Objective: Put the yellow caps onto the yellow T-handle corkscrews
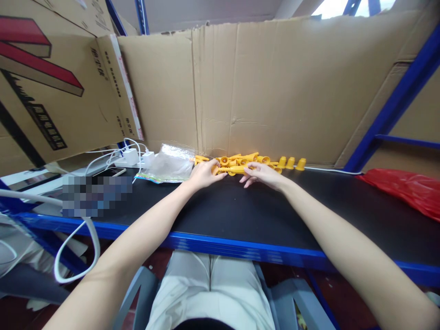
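Observation:
A slim yellow plastic piece [235, 170] lies level between my hands, just in front of a heap of similar parts. Fingers of my left hand [205, 175] are closed on its thin left end. The thicker right end is in the fingertips of my right hand [264, 175], whose lower fingers hang loose. Behind both hands spreads the heap of yellow plastic parts [237, 159], some with round, cup-like openings; my hands partly cover it. Several small yellow cup-shaped pieces [290, 162] stand in a row right of the heap.
A clear plastic bag [173, 162] lies left of the heap, near white chargers and cables [130, 156]. A phone [110, 172] rests farther left. At the right is a red plastic bag [402, 188]. Cardboard [275, 91] walls the back of the black tabletop [237, 211], edged by a blue rail [240, 247].

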The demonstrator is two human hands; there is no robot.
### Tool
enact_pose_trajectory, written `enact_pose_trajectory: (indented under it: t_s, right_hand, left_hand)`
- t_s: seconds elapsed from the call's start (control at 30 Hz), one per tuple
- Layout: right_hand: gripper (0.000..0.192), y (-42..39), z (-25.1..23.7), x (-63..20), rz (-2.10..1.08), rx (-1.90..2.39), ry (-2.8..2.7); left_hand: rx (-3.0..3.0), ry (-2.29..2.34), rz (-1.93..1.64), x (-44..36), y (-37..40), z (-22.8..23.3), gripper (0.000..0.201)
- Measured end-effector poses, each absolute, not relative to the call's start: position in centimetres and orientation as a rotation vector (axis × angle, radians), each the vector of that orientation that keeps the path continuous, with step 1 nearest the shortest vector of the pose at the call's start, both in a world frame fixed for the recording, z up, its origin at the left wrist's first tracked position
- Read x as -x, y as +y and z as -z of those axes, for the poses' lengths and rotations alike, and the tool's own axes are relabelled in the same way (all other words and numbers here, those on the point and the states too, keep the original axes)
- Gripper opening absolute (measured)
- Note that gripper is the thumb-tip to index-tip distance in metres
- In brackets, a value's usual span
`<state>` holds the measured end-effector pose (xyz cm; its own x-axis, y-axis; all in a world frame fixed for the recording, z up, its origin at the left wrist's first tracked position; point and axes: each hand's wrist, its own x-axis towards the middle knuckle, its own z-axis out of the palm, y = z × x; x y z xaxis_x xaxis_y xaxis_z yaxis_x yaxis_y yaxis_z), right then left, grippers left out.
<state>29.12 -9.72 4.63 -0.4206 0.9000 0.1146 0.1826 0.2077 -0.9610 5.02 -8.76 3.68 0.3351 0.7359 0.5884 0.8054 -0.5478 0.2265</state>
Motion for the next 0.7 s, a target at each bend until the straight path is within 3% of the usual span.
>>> enact_pose_trajectory:
  t_s: [0.27, 0.43, 0.57, 0.7]
  right_hand:
    - [0.04, -9.3, -4.4, -28.8, -1.253, 1.121, -1.677]
    - [0.029, -9.5, -4.5, -28.3, -1.398, 1.078, -1.51]
    - [0.018, -9.5, -5.0, -28.1, -1.523, 0.982, -1.233]
    - [0.017, -8.6, -5.5, -29.2, -1.381, 0.937, -1.065]
  left_hand:
    - [2.491, -1.433, 1.009, -5.3, -9.2, -3.9, 0.039]
    - [2.526, -1.422, 0.992, -5.3, -9.3, -3.9, 0.041]
    - [2.603, -1.352, 1.058, -5.3, -9.4, -3.7, 0.062]
    - [2.641, -1.4, 1.13, -5.2, -9.3, -3.6, 0.079]
